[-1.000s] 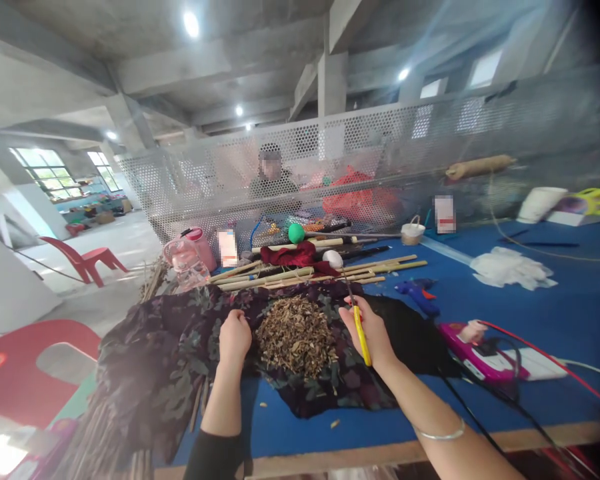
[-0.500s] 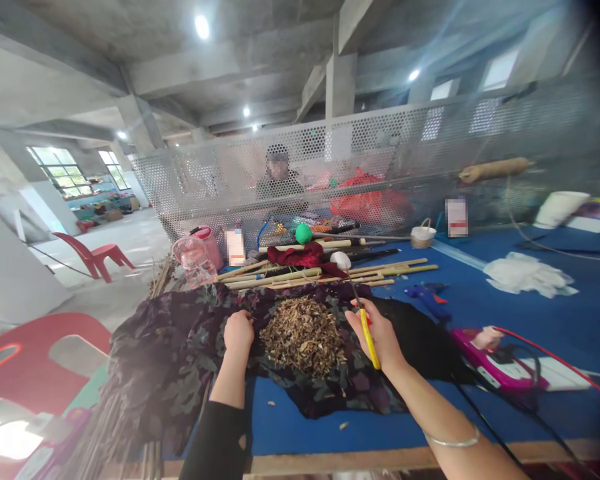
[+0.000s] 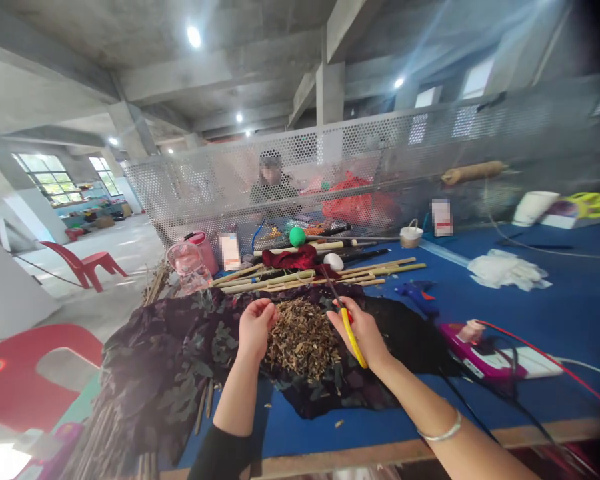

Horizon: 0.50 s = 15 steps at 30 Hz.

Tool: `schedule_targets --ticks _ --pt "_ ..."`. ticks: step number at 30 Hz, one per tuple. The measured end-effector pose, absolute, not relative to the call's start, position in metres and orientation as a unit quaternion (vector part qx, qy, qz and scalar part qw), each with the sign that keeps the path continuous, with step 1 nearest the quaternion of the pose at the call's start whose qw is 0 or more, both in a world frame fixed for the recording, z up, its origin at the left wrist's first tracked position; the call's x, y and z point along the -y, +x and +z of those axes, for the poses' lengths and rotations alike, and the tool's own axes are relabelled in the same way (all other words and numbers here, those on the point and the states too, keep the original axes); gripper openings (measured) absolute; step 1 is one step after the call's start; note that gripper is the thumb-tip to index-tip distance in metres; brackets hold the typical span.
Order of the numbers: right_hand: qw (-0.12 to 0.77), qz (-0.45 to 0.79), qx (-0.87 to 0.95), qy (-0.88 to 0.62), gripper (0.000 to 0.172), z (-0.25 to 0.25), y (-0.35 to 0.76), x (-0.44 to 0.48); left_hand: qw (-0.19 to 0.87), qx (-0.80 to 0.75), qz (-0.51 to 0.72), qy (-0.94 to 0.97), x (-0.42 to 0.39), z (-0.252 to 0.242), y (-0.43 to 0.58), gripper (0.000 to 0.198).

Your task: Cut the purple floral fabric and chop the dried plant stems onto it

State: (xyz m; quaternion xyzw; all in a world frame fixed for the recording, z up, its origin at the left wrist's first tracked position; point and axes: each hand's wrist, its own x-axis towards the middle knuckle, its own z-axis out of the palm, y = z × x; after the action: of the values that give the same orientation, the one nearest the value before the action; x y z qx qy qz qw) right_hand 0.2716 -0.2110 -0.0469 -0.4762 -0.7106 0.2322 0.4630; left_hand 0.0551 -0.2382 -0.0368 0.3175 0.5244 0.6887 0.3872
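A heap of brown dried plant bits [image 3: 304, 340] lies on a dark, leaf-patterned cloth [image 3: 180, 360] over the blue table. At the heap's upper left edge is my left hand [image 3: 256, 327], its fingers pinched together; whatever they hold is too small to name. My right hand [image 3: 363, 333], right of the heap, is closed on a tool with yellow and red handles [image 3: 349, 327], its dark metal end pointing up and away. Behind the heap lie several pale sticks [image 3: 275, 280], with a dark red cloth [image 3: 293, 259] on top.
A pink jar [image 3: 203, 252] stands behind on the left. At right are a blue glue gun [image 3: 420, 295], a magenta-and-white device [image 3: 480, 357] with cables, and white gloves [image 3: 507, 270]. A perforated metal screen [image 3: 205, 180] stands behind, with a person [image 3: 275, 187] beyond it.
My left hand has moved right and slightly up, to the edge of the heap. The right hand, still holding the tool, has shifted a little left. The whole view has shifted slightly.
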Motion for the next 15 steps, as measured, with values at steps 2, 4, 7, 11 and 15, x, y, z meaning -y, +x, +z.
schedule_targets --ticks 2,4,7,11,15 --pt "0.466 0.287 0.717 -0.432 0.030 -0.032 0.258 0.218 0.480 -0.427 0.715 0.275 0.243 -0.034 0.075 0.036" --pt "0.466 0.354 0.711 -0.391 0.026 -0.018 0.242 0.224 0.523 -0.396 0.709 0.259 0.248 -0.033 0.089 0.040" --pt "0.464 0.437 0.684 -0.355 0.023 -0.003 0.220 0.228 0.564 -0.367 0.700 0.239 0.255 -0.033 0.098 0.042" --pt "0.450 0.481 0.669 -0.345 0.026 0.000 0.208 0.227 0.576 -0.357 0.697 0.235 0.257 -0.033 0.096 0.042" --pt "0.465 0.464 0.673 -0.339 0.025 -0.006 0.208 0.227 0.584 -0.359 0.683 0.251 0.256 -0.034 0.092 0.040"
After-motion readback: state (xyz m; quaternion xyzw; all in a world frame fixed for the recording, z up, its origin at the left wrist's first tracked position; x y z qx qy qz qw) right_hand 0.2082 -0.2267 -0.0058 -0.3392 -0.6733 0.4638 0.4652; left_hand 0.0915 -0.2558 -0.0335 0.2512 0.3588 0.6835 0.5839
